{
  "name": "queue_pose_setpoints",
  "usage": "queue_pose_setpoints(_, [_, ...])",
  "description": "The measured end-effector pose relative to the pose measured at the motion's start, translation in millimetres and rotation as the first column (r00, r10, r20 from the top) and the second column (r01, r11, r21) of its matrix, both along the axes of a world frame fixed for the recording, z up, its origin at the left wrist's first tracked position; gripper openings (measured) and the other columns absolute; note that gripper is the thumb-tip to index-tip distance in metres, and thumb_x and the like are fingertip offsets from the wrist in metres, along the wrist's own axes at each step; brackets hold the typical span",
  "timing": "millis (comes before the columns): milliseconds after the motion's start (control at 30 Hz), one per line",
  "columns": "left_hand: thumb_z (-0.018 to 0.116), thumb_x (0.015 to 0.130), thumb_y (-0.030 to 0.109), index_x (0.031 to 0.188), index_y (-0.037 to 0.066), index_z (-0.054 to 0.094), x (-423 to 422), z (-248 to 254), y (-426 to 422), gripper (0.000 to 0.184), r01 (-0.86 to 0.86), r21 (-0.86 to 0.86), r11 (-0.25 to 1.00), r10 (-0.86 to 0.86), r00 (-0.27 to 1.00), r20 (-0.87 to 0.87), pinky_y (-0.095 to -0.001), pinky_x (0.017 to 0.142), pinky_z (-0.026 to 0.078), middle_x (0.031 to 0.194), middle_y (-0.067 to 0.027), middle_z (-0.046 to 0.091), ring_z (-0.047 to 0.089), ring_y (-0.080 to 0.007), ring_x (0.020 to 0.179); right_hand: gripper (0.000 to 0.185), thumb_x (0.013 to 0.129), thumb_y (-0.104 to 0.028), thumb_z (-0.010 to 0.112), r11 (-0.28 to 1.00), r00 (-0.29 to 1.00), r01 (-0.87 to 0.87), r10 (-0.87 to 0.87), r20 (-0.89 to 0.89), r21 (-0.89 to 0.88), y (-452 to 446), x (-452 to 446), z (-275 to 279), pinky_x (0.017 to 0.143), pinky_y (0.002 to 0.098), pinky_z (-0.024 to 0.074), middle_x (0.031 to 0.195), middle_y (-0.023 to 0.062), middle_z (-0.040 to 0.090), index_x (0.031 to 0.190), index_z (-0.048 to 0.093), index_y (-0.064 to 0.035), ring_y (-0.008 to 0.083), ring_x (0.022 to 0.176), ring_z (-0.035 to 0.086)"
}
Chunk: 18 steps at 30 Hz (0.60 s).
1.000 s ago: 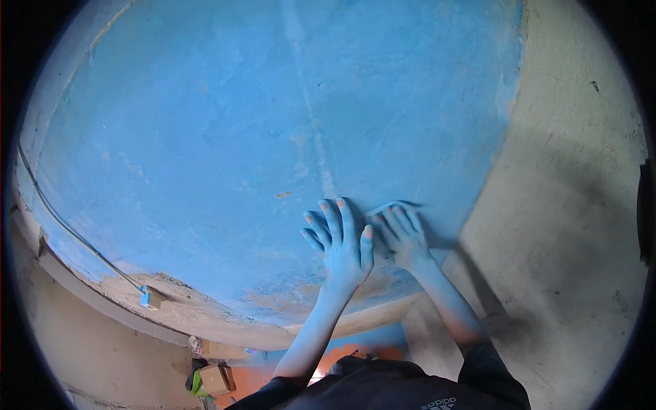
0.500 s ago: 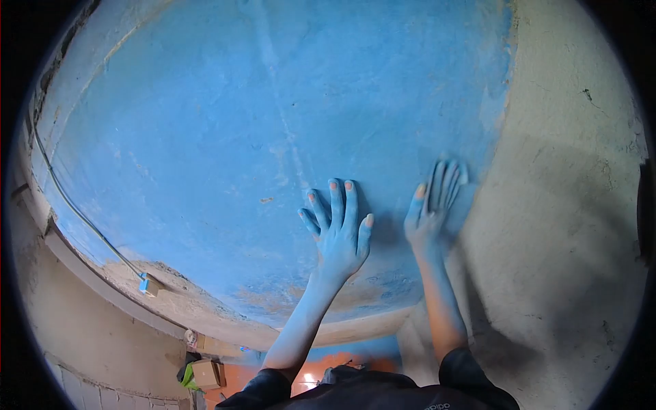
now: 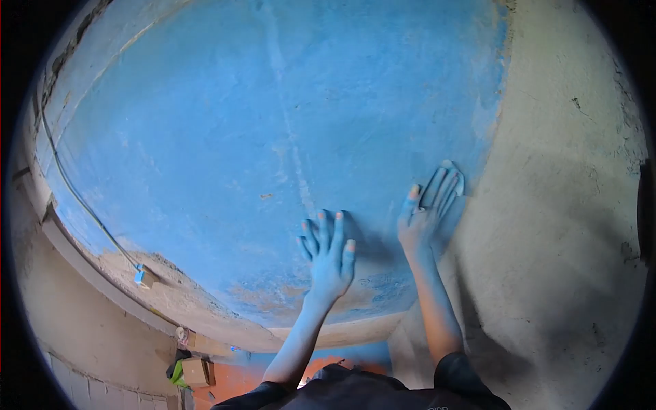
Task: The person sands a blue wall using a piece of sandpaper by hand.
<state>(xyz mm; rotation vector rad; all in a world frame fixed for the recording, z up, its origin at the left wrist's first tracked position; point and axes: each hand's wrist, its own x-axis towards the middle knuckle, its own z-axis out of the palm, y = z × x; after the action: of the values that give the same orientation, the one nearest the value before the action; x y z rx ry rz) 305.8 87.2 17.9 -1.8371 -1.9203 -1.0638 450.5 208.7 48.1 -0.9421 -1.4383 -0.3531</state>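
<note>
My left hand [image 3: 329, 263] is spread against the blue painted wall [image 3: 205, 130], fingers apart, with nothing in it. To its right, my right hand [image 3: 425, 212] lies near the wall's right edge, its fingers stretched over a thin pale sheet [image 3: 459, 183] that shows at the fingertips and along their right side. The sheet's kind is hard to make out, as the fingers hide most of it. Below both hands the paint is worn and patchy [image 3: 369, 290].
A grey plastered wall [image 3: 547, 225] meets the blue one at the right. On the left a cable [image 3: 78, 198] runs down to a small box [image 3: 145, 276]. Low down, a cardboard box [image 3: 196, 372] and a green item [image 3: 178, 374] rest by the orange floor [image 3: 225, 383].
My left hand has moved down the wall. The right hand has shifted slightly, its blurred fingers now sharper and the pale sheet showing more plainly. The view has tilted a little.
</note>
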Motion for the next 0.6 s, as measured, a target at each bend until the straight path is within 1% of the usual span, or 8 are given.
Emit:
queue_pose_setpoints(33, [0.026, 0.103, 0.037, 0.151, 0.012, 0.022, -11, 1, -3, 0.055, -0.059, -0.012, 0.998, 0.059, 0.998, 0.016, -0.0582, 0.111, -0.008, 0.158, -0.0189, 0.003, -0.009, -0.0450, 0.143, 0.054, 0.097, -0.026, 0.044, 0.998, 0.999, -0.036, 0.037, -0.024, 0.051, 1, -7, 3, 0.113, 0.0574, 0.0145, 0.147, 0.0303, 0.029, 0.142, 0.037, 0.0034, 0.0443, 0.140, 0.021])
queue_pose_setpoints(67, [0.027, 0.103, 0.036, 0.151, 0.013, 0.023, -21, 3, -8, 0.054, -0.078, 0.021, 0.997, 0.076, 0.996, 0.050, -0.0595, 0.110, -0.007, 0.158, -0.0187, 0.004, -0.008, -0.0459, 0.143, 0.055, 0.098, -0.027, 0.042, 0.985, 0.956, -0.171, 0.163, 0.243, 0.014, -5, -12, -8, 0.113, 0.0568, 0.0142, 0.148, 0.0291, 0.029, 0.143, 0.035, 0.0037, 0.0435, 0.141, 0.020])
queue_pose_setpoints(133, [0.028, 0.102, 0.036, 0.151, 0.016, 0.026, -44, 11, -17, 0.053, -0.121, 0.089, 0.989, 0.111, 0.987, 0.115, -0.0620, 0.109, -0.005, 0.158, -0.0181, 0.006, -0.007, -0.0476, 0.142, 0.056, 0.100, -0.029, 0.039, 0.913, 0.627, -0.381, 0.372, 0.684, -0.147, -22, -22, -33, 0.114, 0.0556, 0.0137, 0.149, 0.0269, 0.028, 0.144, 0.030, 0.0044, 0.0420, 0.142, 0.018])
queue_pose_setpoints(233, [0.024, 0.104, 0.037, 0.151, 0.017, 0.024, -71, 29, -37, 0.052, -0.197, 0.104, 0.975, 0.180, 0.971, 0.155, -0.0614, 0.110, -0.003, 0.158, -0.0185, 0.004, -0.007, -0.0476, 0.142, 0.057, 0.100, -0.030, 0.040, 0.979, 0.863, -0.101, -0.002, 0.505, 0.176, -13, -37, -11, 0.114, 0.0546, 0.0136, 0.150, 0.0254, 0.028, 0.144, 0.031, 0.0041, 0.0423, 0.141, 0.019])
queue_pose_setpoints(333, [0.022, 0.104, 0.038, 0.152, 0.018, 0.023, -88, 31, -52, 0.052, -0.251, 0.073, 0.965, 0.232, 0.951, 0.204, -0.0606, 0.111, 0.000, 0.158, -0.0179, 0.003, -0.006, -0.0459, 0.143, 0.056, 0.097, -0.029, 0.046, 0.985, 0.987, -0.147, 0.153, -0.059, 0.090, -15, -53, 38, 0.114, 0.0550, 0.0153, 0.150, 0.0219, 0.030, 0.146, 0.034, -0.0044, 0.0392, 0.142, 0.022])
queue_pose_setpoints(400, [0.021, 0.104, 0.038, 0.152, 0.018, 0.023, -95, 27, -59, 0.052, -0.253, 0.059, 0.966, 0.232, 0.942, 0.242, -0.0605, 0.111, 0.000, 0.158, -0.0177, 0.003, -0.006, -0.0452, 0.143, 0.055, 0.097, -0.027, 0.046, 0.960, 0.929, -0.279, 0.266, 0.258, 0.016, -36, -74, 34, 0.114, 0.0556, 0.0135, 0.151, 0.0202, 0.029, 0.146, 0.033, -0.0057, 0.0392, 0.142, 0.021])
queue_pose_setpoints(467, [0.020, 0.104, 0.038, 0.152, 0.018, 0.023, -101, 19, -63, 0.052, -0.242, 0.054, 0.969, 0.221, 0.942, 0.252, -0.0600, 0.111, 0.001, 0.158, -0.0177, 0.004, -0.005, -0.0451, 0.143, 0.057, 0.096, -0.025, 0.047, 0.863, 0.549, -0.453, 0.467, 0.693, -0.223, -57, -86, 15, 0.115, 0.0549, 0.0118, 0.151, 0.0201, 0.029, 0.147, 0.031, -0.0042, 0.0414, 0.142, 0.017])
queue_pose_setpoints(600, [0.020, 0.104, 0.037, 0.152, 0.018, 0.023, -112, 15, -77, 0.051, -0.217, -0.018, 0.976, 0.214, 0.939, 0.270, -0.0591, 0.112, 0.002, 0.158, -0.0179, 0.004, -0.004, -0.0456, 0.143, 0.066, 0.088, -0.025, 0.056, 0.952, 0.729, -0.305, 0.238, 0.642, -0.007, -62, -90, 47, 0.115, 0.0550, 0.0122, 0.151, 0.0186, 0.030, 0.147, 0.032, -0.0057, 0.0394, 0.142, 0.021])
